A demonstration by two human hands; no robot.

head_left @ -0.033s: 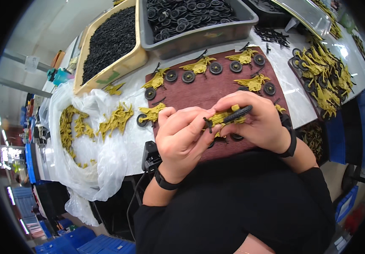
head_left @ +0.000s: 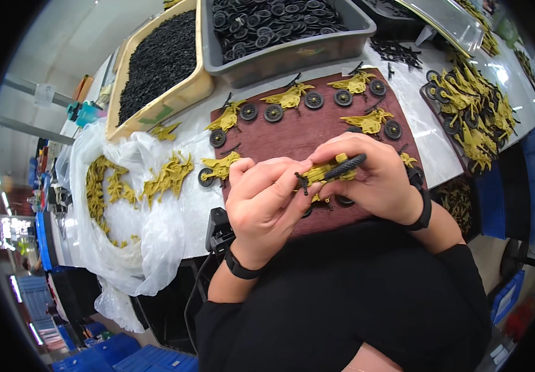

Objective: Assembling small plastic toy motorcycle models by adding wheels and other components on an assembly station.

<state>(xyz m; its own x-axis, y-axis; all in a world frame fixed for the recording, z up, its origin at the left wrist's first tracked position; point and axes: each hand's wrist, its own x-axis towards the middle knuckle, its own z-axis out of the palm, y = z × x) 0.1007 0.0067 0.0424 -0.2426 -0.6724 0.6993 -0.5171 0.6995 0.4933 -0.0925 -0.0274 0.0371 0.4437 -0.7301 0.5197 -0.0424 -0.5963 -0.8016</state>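
Note:
Between my hands is a yellow toy motorcycle (head_left: 321, 172), held above a dark red mat (head_left: 280, 139). My left hand (head_left: 260, 201) pinches the end with a small black part (head_left: 303, 182), probably a handlebar. On the other side, my right hand (head_left: 376, 180) grips the body, fingers curled beside a black treaded wheel (head_left: 346, 167). My fingers hide much of the toy's middle. Around the mat's border lie several similar toy motorcycles (head_left: 288, 97) with black wheels, some partly covered by my hands.
Behind the mat stand a grey bin (head_left: 292, 57) of black wheels and a cream bin (head_left: 162, 116) of small black parts. On the left, a clear plastic bag (head_left: 162, 248) holds yellow bodies (head_left: 168, 178). Toy motorcycles pile up (head_left: 475, 121) at right, near loose black parts (head_left: 397, 54).

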